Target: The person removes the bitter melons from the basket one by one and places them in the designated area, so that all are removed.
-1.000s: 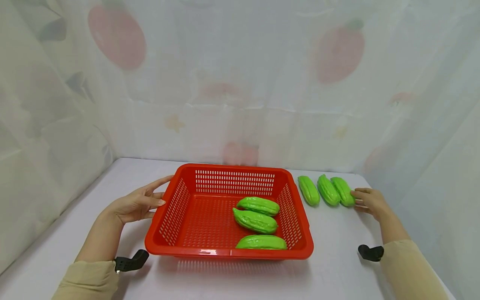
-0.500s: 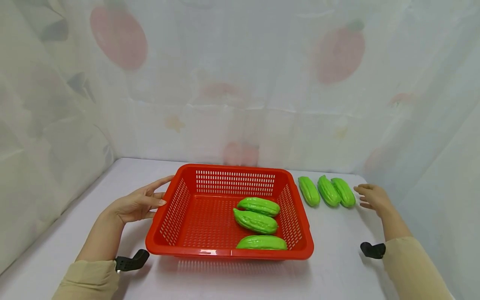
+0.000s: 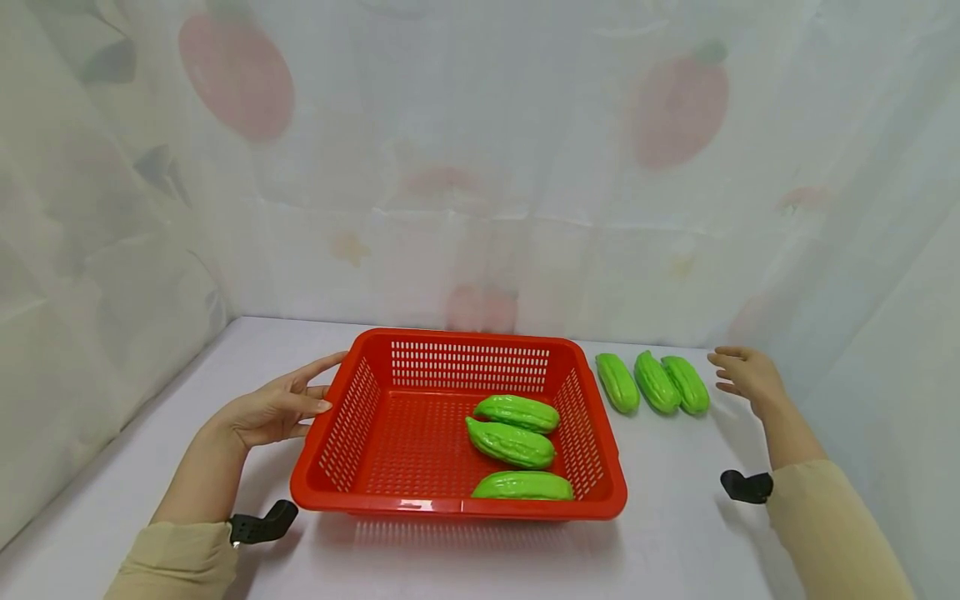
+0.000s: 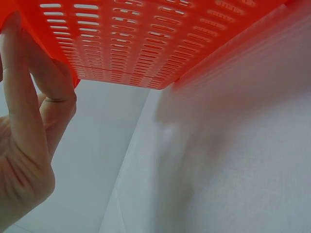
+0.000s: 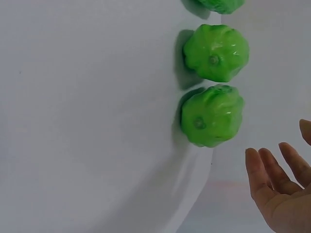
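Topmost green gourd (image 5: 222, 4) partly beyond the right wrist view's edge.

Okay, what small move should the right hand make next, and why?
Probably swing it left, over the red basket: the right hand has drawn away from the rightmost gourd on the table, holds nothing, and three more gourds lie in the basket.

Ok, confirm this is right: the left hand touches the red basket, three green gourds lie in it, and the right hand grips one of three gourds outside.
No: the right hand grips nothing; the right wrist view shows a gap between it and the nearest gourd. The rest stands: the left hand touches the red basket, three green gourds lie in it, and three more lie outside.
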Demonstrator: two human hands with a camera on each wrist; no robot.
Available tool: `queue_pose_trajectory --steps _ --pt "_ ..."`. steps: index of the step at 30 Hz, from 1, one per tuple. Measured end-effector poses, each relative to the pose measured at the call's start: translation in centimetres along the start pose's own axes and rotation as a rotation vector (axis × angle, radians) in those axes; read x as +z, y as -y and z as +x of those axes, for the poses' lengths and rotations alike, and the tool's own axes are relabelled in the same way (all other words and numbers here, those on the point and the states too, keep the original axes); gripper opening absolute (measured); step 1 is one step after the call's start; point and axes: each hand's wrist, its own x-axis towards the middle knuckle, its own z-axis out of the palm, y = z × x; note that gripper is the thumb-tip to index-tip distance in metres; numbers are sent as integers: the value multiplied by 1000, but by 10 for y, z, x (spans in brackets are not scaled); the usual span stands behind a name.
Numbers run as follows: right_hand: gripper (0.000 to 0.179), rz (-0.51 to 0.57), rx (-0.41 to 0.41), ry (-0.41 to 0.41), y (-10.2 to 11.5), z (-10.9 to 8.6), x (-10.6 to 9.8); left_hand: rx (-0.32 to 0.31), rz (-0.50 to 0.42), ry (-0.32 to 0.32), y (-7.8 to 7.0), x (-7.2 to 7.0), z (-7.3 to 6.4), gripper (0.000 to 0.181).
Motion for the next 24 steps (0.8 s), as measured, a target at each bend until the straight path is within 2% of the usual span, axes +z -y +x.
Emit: queue_pose_trajectory --steps 15,24 --pt "69 -62 -96 15 42 -1 11 -2 14 2 -1 2 1 75" --pt "65 -10 -178 44 72 -5 27 -1 7 -1 0 1 -1 74"
